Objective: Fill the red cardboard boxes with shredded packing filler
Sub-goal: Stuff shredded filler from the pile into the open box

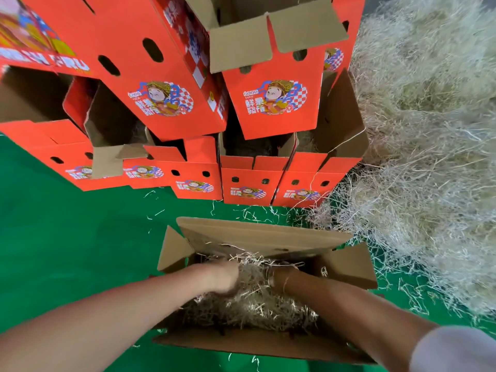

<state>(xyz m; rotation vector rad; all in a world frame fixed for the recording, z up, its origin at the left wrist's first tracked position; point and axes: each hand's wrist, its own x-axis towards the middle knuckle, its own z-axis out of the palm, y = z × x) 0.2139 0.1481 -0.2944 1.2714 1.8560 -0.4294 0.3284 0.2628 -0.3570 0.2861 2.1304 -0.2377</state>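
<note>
**Both hands deep in a box of filler**

Two bare arms reach out from the bottom edge, and the right one has a white sleeve [456, 350] at the elbow. Both go down into an open box [257, 347] that sits on the green floor [67, 237]. Its brown flaps stick out on all sides. The box has a heap of pale, stringy filler [252, 304] in it.

The left hand [221, 275] is blurry and pushed into the filler near the far end of the box. The right hand [281, 277] is just beside it, with strands lying over it. The fingers of both hands are hidden in the filler, so I cannot tell if they are spread or holding some.

Behind the open box stand many red boxes [249, 181] with a cartoon picture on them. They are stacked in two layers, and some top flaps stand open.

On the right is a big pile [429, 157] of the same filler, touching the red boxes. Loose strands [252, 213] lie on the floor between the red boxes and the open box.
</note>
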